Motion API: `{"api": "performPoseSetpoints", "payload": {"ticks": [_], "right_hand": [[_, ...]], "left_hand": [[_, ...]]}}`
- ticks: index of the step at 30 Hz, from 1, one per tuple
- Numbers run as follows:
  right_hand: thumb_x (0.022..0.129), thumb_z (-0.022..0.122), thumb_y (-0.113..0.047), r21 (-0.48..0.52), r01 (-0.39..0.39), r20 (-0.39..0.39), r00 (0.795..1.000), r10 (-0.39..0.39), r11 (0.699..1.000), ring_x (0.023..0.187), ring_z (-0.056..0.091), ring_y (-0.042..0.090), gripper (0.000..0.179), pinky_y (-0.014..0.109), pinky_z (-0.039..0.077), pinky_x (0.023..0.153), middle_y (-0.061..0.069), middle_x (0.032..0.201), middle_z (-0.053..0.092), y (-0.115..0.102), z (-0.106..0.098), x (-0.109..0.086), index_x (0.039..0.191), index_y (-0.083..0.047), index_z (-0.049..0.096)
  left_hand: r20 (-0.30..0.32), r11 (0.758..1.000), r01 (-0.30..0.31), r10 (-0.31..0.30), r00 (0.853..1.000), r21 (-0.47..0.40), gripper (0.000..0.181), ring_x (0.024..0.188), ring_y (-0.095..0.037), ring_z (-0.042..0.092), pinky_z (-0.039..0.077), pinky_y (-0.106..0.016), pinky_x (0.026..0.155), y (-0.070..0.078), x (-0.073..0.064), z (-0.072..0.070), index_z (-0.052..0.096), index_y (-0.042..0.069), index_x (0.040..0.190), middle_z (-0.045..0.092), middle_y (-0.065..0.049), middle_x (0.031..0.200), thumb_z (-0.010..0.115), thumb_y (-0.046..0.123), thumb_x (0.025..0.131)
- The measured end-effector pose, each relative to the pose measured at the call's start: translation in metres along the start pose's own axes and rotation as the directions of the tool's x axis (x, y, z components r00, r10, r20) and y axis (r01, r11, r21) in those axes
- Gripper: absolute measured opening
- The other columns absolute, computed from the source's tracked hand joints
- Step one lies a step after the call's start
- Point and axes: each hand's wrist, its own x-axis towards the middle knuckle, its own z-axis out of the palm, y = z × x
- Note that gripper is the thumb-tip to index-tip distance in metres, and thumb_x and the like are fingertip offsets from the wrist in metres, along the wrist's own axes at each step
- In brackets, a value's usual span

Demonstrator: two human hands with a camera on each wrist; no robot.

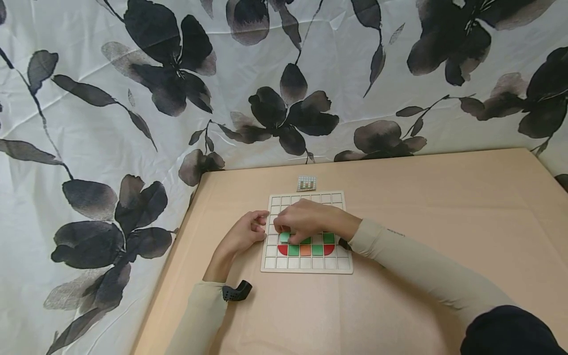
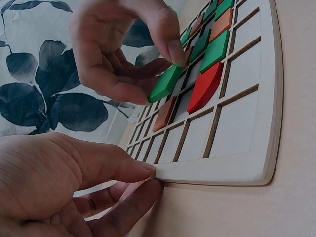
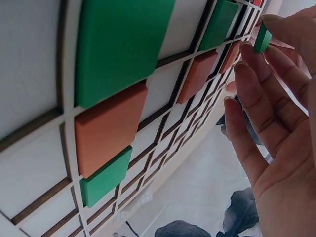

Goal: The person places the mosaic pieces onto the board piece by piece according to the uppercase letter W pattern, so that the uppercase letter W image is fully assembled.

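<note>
A pale wooden grid board (image 1: pixel 307 265) lies on the table, with green, orange and red tiles set in some of its squares. Between thumb and fingers, my right hand (image 1: pixel 303 217) pinches a green tile (image 2: pixel 166 83), held tilted over the board's left part. A red tile (image 2: pixel 206 88) with a rounded corner and an orange-brown tile (image 2: pixel 164 114) sit in squares close by. My left hand (image 1: pixel 243 231) is at the board's left edge, its fingers loosely bent and the fingertips right at the rim. In the head view the right hand hides some squares.
Behind the board lies a small card (image 1: pixel 306 183) with a grid pattern. The light wooden table (image 1: pixel 421 207) extends to the right and front. A white cloth with dark flowers (image 1: pixel 186 138) hangs along its back and left sides.
</note>
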Motion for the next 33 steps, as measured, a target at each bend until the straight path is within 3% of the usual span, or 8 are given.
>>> {"api": "performPoseSetpoints", "payload": {"ticks": [20, 33], "right_hand": [[0.086, 0.074, -0.033, -0.115, 0.028, -0.013, 0.999, -0.03, 0.993, 0.069, 0.052, 0.005, 0.02, 0.025, 0.043, 0.057, -0.012, 0.089, 0.056, -0.003, 0.01, 0.008, 0.104, -0.026, 0.071], [0.089, 0.075, -0.032, -0.081, 0.029, -0.023, 0.999, -0.031, 0.996, 0.071, 0.052, 0.006, 0.019, 0.024, 0.044, 0.06, -0.01, 0.089, 0.059, -0.001, 0.012, 0.008, 0.106, -0.025, 0.071]], "left_hand": [[-0.004, 1.0, -0.003, 0.003, 1.0, -0.007, 0.063, 0.093, -0.021, 0.055, 0.049, -0.024, 0.075, 0.0, -0.002, 0.0, 0.054, 0.005, 0.143, 0.052, -0.011, 0.115, 0.069, -0.013, 0.085], [0.001, 1.0, -0.006, 0.006, 1.0, 0.004, 0.064, 0.093, -0.021, 0.055, 0.048, -0.022, 0.073, 0.001, -0.001, 0.0, 0.053, 0.004, 0.144, 0.051, -0.012, 0.115, 0.069, -0.013, 0.085]]}}
